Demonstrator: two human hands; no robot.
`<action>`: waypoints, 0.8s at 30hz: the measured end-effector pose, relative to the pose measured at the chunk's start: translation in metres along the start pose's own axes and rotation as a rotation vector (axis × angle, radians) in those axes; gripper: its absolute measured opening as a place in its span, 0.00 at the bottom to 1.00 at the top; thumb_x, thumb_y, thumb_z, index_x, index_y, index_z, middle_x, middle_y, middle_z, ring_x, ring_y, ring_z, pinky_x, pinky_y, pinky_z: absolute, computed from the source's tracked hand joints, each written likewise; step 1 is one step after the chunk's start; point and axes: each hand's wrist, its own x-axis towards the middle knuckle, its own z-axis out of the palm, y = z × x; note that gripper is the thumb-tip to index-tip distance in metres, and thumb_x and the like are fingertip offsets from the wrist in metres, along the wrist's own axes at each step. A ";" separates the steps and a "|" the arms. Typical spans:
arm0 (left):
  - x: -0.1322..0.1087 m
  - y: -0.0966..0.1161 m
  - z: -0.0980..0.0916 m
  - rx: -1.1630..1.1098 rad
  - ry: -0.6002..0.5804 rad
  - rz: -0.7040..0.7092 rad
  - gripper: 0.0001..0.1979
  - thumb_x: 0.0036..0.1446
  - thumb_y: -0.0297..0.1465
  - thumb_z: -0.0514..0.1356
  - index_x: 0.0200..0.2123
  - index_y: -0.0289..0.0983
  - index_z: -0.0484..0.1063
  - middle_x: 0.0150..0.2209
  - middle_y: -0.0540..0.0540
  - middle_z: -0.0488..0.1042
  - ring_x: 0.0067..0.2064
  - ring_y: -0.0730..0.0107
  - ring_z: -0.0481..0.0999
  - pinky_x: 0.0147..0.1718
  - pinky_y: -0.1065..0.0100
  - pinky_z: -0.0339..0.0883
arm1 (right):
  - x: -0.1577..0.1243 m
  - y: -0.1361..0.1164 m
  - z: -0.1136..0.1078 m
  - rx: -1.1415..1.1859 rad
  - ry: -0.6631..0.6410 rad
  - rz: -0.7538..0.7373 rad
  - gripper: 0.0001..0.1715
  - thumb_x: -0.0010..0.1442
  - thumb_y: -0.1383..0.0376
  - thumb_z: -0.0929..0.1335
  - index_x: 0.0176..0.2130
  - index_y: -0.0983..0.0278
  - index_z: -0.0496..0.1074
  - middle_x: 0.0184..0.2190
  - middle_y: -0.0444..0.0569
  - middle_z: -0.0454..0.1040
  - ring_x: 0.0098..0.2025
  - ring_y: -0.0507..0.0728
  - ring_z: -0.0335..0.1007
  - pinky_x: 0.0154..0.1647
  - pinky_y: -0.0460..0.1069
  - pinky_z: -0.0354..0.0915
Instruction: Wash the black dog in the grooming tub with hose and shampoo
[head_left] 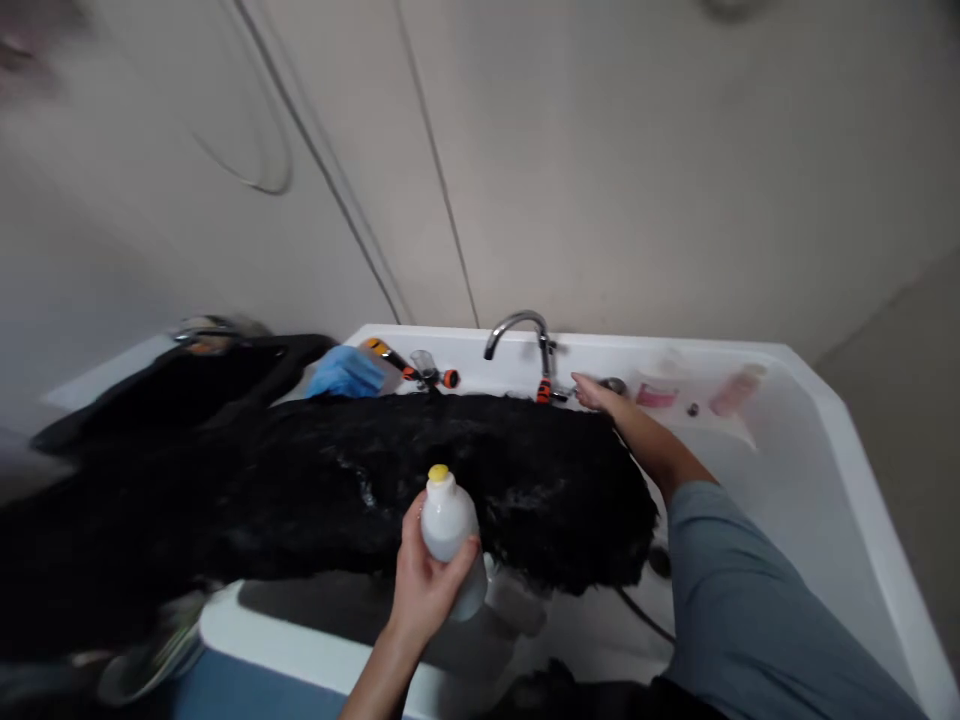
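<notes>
My left hand is wrapped round a white bottle with a yellow cap, held upright over a big black furry animal lying across the white tub. My right hand reaches past the fur to the far rim, at the base of the chrome tap. Its fingers are mostly hidden behind the fur and tap fittings. My right arm wears a grey-blue sleeve.
On the far rim lie a blue cloth, an orange-and-black hose fitting and pink bottles. A hose runs up the wall. A dark drain shows in the tub floor.
</notes>
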 end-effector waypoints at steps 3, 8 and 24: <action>0.010 0.006 0.004 -0.087 -0.031 -0.073 0.38 0.49 0.47 0.73 0.61 0.42 0.69 0.55 0.41 0.78 0.54 0.50 0.81 0.56 0.50 0.77 | 0.013 0.013 -0.001 -0.043 -0.132 0.074 0.16 0.61 0.53 0.69 0.27 0.57 0.67 0.29 0.51 0.78 0.38 0.61 0.81 0.48 0.54 0.77; 0.029 0.037 0.031 -0.458 -0.132 -0.239 0.43 0.43 0.47 0.78 0.59 0.42 0.67 0.43 0.48 0.77 0.43 0.59 0.79 0.47 0.57 0.78 | -0.079 0.030 -0.023 -0.076 -0.025 -0.439 0.30 0.58 0.50 0.70 0.57 0.57 0.77 0.58 0.58 0.81 0.64 0.68 0.77 0.68 0.65 0.70; 0.118 0.031 -0.009 -1.241 0.157 -0.763 0.20 0.76 0.30 0.50 0.28 0.37 0.67 0.23 0.50 0.72 0.25 0.72 0.74 0.31 0.70 0.69 | -0.232 0.014 0.098 0.565 -0.260 -0.368 0.41 0.48 0.38 0.80 0.56 0.51 0.80 0.51 0.49 0.83 0.46 0.65 0.81 0.44 0.60 0.80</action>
